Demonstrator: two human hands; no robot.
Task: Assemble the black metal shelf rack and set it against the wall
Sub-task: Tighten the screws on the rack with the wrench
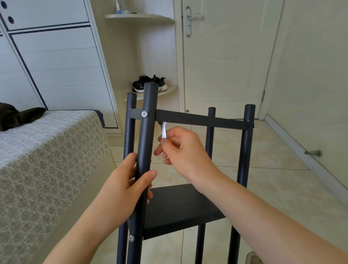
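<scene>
With the black metal shelf rack (199, 120) standing on the tiled floor (267, 155) right of the bed (40, 156), your left hand (127, 187) curls its fingers round the near-left round black post (148, 121) and your right hand (184, 150) pinches a small white tool (163, 131) under the top bar, where a slipping pinch could drop it or seat the fastener crooked.

We see the rack (203, 121) in matt black throughout, its shelf board (178, 207) the same black, with bright silver screw heads (144, 113). The small tool (163, 131) is white. The bed cover (40, 156) is grey with a beige repeating lattice pattern, and the cloth (12, 116) on it is very dark. The cabinet (53, 58) is white with dark blue lines, the door (226, 64) cream with a silver handle (190, 18). The shoes (149, 84) are black with white soles, the floor tiles (266, 184) pale beige, faintly mottled.
</scene>
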